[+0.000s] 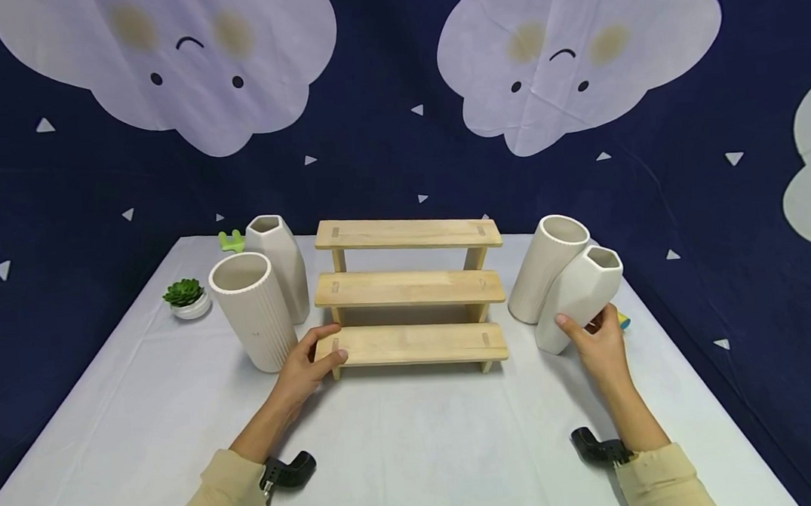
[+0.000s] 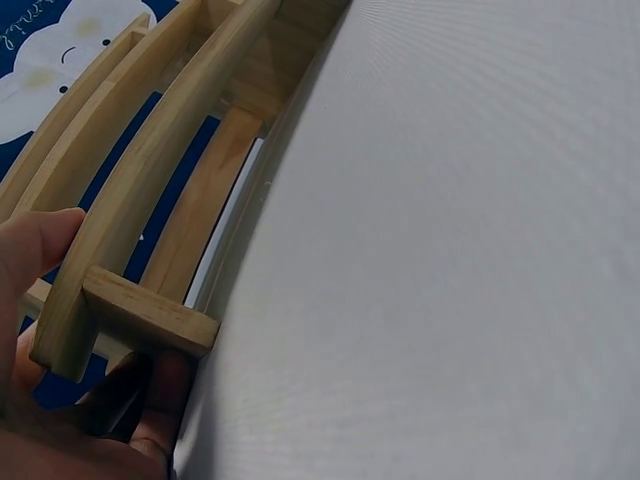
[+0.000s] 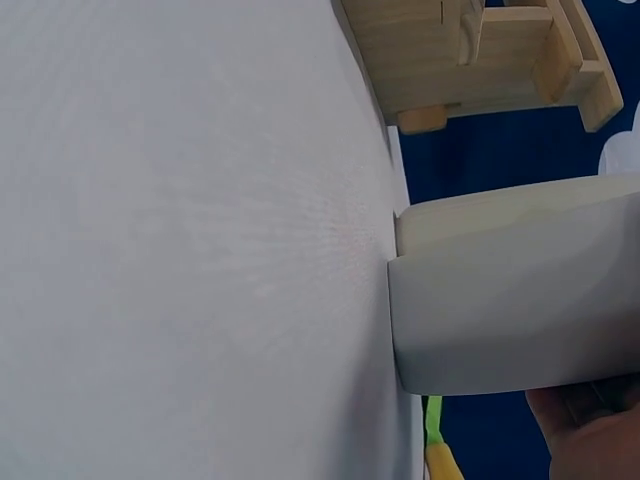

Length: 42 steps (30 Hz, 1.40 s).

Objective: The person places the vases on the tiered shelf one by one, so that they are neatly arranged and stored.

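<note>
A three-tier wooden stand [image 1: 412, 345] stands in the middle of the table. At the left end of its lowest board is my left hand [image 1: 308, 368], gripping it with the thumb at the front edge. In the left wrist view the fingers [image 2: 165, 405] curl by the stand's leg. On the right, my right hand [image 1: 601, 342] holds a white faceted vase [image 1: 577, 298] by its right side. The base of this vase rests on the table in the right wrist view. Just behind it is a white cylindrical vase [image 1: 538, 273], partly hidden.
Left of the stand are a ribbed white vase [image 1: 255, 320] and a taller faceted one [image 1: 285, 262]. A potted succulent [image 1: 186, 296] sits farther left, and a green item [image 1: 231, 242] lies at the back. A small yellow-and-blue item [image 1: 624, 320] shows beside my right hand.
</note>
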Each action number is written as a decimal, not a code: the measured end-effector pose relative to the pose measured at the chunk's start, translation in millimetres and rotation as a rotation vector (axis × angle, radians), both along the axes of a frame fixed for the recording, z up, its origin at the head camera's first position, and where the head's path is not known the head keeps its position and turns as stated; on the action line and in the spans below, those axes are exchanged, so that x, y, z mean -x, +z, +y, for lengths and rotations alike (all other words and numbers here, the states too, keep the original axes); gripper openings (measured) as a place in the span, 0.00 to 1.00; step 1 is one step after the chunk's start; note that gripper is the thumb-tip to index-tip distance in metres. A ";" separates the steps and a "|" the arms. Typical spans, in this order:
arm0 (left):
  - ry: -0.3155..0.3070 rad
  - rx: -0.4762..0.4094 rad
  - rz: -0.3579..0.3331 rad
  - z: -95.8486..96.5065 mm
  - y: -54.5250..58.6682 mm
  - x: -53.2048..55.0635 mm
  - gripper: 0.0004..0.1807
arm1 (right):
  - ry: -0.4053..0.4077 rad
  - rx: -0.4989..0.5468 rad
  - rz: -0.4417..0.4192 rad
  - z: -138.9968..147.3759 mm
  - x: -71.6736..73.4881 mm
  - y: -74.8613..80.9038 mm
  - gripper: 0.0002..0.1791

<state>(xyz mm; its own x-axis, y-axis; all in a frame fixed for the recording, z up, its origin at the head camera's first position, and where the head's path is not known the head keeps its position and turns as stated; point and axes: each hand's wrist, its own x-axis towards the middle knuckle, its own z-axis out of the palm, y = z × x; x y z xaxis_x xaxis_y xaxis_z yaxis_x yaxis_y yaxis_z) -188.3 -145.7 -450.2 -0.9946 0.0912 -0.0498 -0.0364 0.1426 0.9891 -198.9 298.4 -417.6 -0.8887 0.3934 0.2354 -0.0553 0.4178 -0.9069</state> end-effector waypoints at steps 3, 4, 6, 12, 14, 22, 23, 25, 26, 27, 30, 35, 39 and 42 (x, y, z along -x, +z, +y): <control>0.001 0.004 0.002 0.6 0.3 -0.1 0.29 | 0.012 0.013 0.003 0.0 1.4 -0.2 0.31; 0.001 0.007 0.004 0.7 0.6 -0.4 0.29 | 0.016 0.019 0.002 0.3 1.9 -0.3 0.31; 0.001 0.012 0.007 0.7 0.0 -0.1 0.29 | 0.019 0.031 -0.002 0.3 2.5 -0.5 0.32; 0.002 0.004 0.007 1.3 -3.0 1.5 0.29 | 0.035 0.071 -0.013 1.4 3.3 -1.7 0.28; 0.004 -0.002 0.009 1.7 -3.4 1.5 0.29 | 0.048 0.086 -0.008 1.2 3.3 -1.5 0.27; -0.002 0.005 0.020 1.2 -3.1 1.6 0.29 | 0.092 0.101 0.015 4.2 4.0 -7.2 0.26; -0.003 0.003 0.020 1.1 -2.9 1.6 0.29 | 0.098 0.106 0.012 5.0 4.2 -8.6 0.26; -0.005 0.005 0.023 1.0 -2.8 1.7 0.29 | 0.111 0.110 0.003 6.3 4.4 -11.4 0.26; -0.007 0.006 0.024 1.0 -2.6 1.7 0.29 | 0.116 0.109 0.000 6.6 4.4 -12.4 0.26; -0.008 0.006 0.026 1.1 -2.7 1.7 0.29 | 0.120 0.109 -0.003 6.8 4.3 -13.3 0.26; -0.006 0.003 0.020 1.6 -2.5 1.6 0.29 | 0.125 0.106 -0.006 6.9 4.7 -14.4 0.27; -0.002 0.000 0.007 1.5 -2.6 1.2 0.29 | 0.128 0.086 -0.004 6.5 5.6 -14.0 0.27; -0.003 0.007 0.005 0.8 -3.1 1.4 0.29 | 0.123 0.083 -0.003 6.1 5.5 -14.0 0.27; -0.003 0.012 0.006 0.6 -3.3 1.6 0.29 | 0.123 0.097 0.002 5.8 5.1 -14.3 0.27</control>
